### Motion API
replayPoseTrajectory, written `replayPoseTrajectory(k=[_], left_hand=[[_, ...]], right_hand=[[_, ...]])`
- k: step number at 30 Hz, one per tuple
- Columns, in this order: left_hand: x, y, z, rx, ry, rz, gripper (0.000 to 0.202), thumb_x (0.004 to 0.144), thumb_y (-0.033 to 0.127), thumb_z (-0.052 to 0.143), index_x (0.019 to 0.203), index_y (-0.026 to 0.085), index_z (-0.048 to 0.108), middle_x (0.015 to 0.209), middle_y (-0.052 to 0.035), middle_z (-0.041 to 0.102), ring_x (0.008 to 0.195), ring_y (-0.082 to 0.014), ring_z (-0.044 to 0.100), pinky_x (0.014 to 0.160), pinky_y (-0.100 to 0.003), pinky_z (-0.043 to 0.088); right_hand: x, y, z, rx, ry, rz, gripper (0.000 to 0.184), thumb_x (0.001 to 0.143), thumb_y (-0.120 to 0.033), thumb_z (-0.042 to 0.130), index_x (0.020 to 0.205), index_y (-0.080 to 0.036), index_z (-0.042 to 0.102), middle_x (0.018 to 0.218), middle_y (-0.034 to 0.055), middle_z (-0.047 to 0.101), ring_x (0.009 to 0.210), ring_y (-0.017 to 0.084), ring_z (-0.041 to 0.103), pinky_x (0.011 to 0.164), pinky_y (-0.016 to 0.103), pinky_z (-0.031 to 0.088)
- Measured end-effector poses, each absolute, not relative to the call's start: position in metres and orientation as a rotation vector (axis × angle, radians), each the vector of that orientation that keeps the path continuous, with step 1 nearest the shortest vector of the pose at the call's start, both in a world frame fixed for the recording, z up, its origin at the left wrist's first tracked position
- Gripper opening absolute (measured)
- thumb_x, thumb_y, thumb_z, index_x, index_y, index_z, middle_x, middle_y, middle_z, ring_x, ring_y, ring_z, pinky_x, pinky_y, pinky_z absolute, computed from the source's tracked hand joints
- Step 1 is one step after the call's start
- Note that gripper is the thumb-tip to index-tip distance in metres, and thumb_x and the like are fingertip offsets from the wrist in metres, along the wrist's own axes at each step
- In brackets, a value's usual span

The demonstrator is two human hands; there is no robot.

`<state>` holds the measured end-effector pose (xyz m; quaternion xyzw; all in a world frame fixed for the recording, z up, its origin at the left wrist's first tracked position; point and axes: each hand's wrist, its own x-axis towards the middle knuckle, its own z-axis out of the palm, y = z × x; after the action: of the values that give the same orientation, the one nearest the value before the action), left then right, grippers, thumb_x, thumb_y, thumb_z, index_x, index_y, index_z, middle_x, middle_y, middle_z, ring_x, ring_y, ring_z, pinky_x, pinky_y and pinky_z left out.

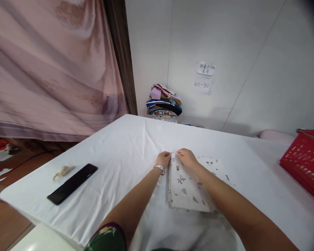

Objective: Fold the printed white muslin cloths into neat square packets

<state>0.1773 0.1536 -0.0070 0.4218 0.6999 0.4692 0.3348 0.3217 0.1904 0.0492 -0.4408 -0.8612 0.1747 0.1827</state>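
A folded white cloth printed with small grey and brown motifs lies on the white-covered table in front of me. At its far left corner, my left hand pinches the edge, a silver bracelet on the wrist. Just to the right, my right hand is closed on the far edge of the same cloth, fingertips pressed together. The right forearm crosses above the cloth and hides part of its right side.
On the table's left lie a black phone-like slab and a small beige bundle. Folded fabrics are stacked by the wall. A red plastic basket stands at the right. A pink curtain hangs at the left.
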Motion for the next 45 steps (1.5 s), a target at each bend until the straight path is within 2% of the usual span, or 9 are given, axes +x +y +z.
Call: replayPoseTrajectory(k=[4, 8, 15, 25, 31, 33, 39, 42, 45], left_hand=[[0.178, 0.154, -0.010, 1.130, 1.828, 1.292, 0.011, 0.072, 0.017, 0.056, 0.080, 0.015, 0.063, 0.067, 0.0003, 0.063, 0.051, -0.0074, 0.053, 0.050, -0.019, 0.041], [0.178, 0.153, -0.012, 1.162, 1.830, 1.339, 0.012, 0.070, 0.015, 0.057, 0.080, 0.017, 0.062, 0.071, 0.0002, 0.063, 0.059, -0.0086, 0.055, 0.056, -0.020, 0.042], [0.179, 0.149, -0.011, 1.189, 1.826, 1.379, 0.009, 0.069, 0.017, 0.055, 0.075, 0.018, 0.062, 0.070, 0.0006, 0.063, 0.059, -0.0095, 0.054, 0.058, -0.021, 0.042], [0.177, 0.152, -0.009, 1.233, 1.782, 1.374, 0.011, 0.068, 0.016, 0.055, 0.075, 0.017, 0.063, 0.068, 0.0013, 0.063, 0.060, -0.0095, 0.055, 0.058, -0.020, 0.043], [0.172, 0.157, -0.011, 1.229, 1.777, 1.336, 0.030, 0.068, 0.011, 0.054, 0.098, 0.016, 0.060, 0.069, 0.0011, 0.063, 0.060, -0.0094, 0.056, 0.057, -0.020, 0.043], [0.171, 0.158, -0.011, 1.247, 1.758, 1.305, 0.033, 0.068, 0.011, 0.054, 0.100, 0.016, 0.060, 0.067, 0.0014, 0.063, 0.060, -0.0095, 0.056, 0.057, -0.020, 0.044], [0.168, 0.160, -0.006, 1.268, 1.764, 1.224, 0.022, 0.069, 0.014, 0.055, 0.087, 0.016, 0.068, 0.064, 0.0001, 0.064, 0.062, -0.0117, 0.058, 0.057, -0.021, 0.044], [0.167, 0.161, -0.005, 1.271, 1.786, 1.191, 0.018, 0.069, 0.016, 0.054, 0.081, 0.017, 0.068, 0.062, 0.0003, 0.063, 0.061, -0.0120, 0.058, 0.057, -0.021, 0.044], [0.166, 0.161, -0.004, 1.288, 1.802, 1.155, 0.013, 0.068, 0.017, 0.055, 0.073, 0.018, 0.067, 0.059, 0.0008, 0.062, 0.060, -0.0119, 0.057, 0.056, -0.021, 0.043]], right_hand=[[0.302, 0.208, 0.039, -1.235, -2.513, 0.509, 0.022, 0.076, -0.016, 0.048, 0.086, -0.019, 0.068, 0.097, 0.0067, 0.065, 0.093, 0.018, 0.056, 0.081, 0.026, 0.038], [0.297, 0.215, 0.033, -1.251, -2.546, 0.569, 0.021, 0.077, -0.019, 0.047, 0.081, -0.021, 0.068, 0.088, 0.0042, 0.067, 0.083, 0.016, 0.058, 0.072, 0.024, 0.039], [0.297, 0.214, 0.032, -1.292, -2.445, 0.683, 0.024, 0.076, -0.018, 0.044, 0.078, -0.021, 0.067, 0.077, 0.0003, 0.067, 0.070, 0.012, 0.057, 0.061, 0.020, 0.038], [0.294, 0.213, 0.037, -1.271, -2.385, 0.787, 0.023, 0.074, -0.017, 0.045, 0.074, -0.019, 0.067, 0.072, 0.0004, 0.066, 0.067, 0.012, 0.055, 0.060, 0.020, 0.037], [0.293, 0.210, 0.040, -1.265, -2.399, 0.804, 0.024, 0.074, -0.017, 0.042, 0.072, -0.018, 0.066, 0.065, -0.0007, 0.063, 0.061, 0.012, 0.053, 0.057, 0.021, 0.036], [0.293, 0.211, 0.039, -1.257, -2.409, 0.802, 0.024, 0.075, -0.018, 0.042, 0.073, -0.018, 0.066, 0.066, -0.0004, 0.063, 0.062, 0.012, 0.054, 0.057, 0.021, 0.036], [0.292, 0.216, 0.029, -1.230, -2.439, 0.754, 0.023, 0.077, -0.017, 0.043, 0.078, -0.018, 0.066, 0.075, 0.0014, 0.066, 0.069, 0.013, 0.056, 0.062, 0.021, 0.039], [0.292, 0.217, 0.023, -1.186, -2.451, 0.690, 0.024, 0.079, -0.015, 0.043, 0.086, -0.019, 0.065, 0.088, 0.0029, 0.066, 0.082, 0.014, 0.057, 0.073, 0.023, 0.041], [0.293, 0.213, 0.019, -1.157, -2.443, 0.601, 0.030, 0.079, -0.013, 0.044, 0.105, -0.019, 0.059, 0.111, 0.0054, 0.059, 0.103, 0.016, 0.051, 0.090, 0.027, 0.035]])
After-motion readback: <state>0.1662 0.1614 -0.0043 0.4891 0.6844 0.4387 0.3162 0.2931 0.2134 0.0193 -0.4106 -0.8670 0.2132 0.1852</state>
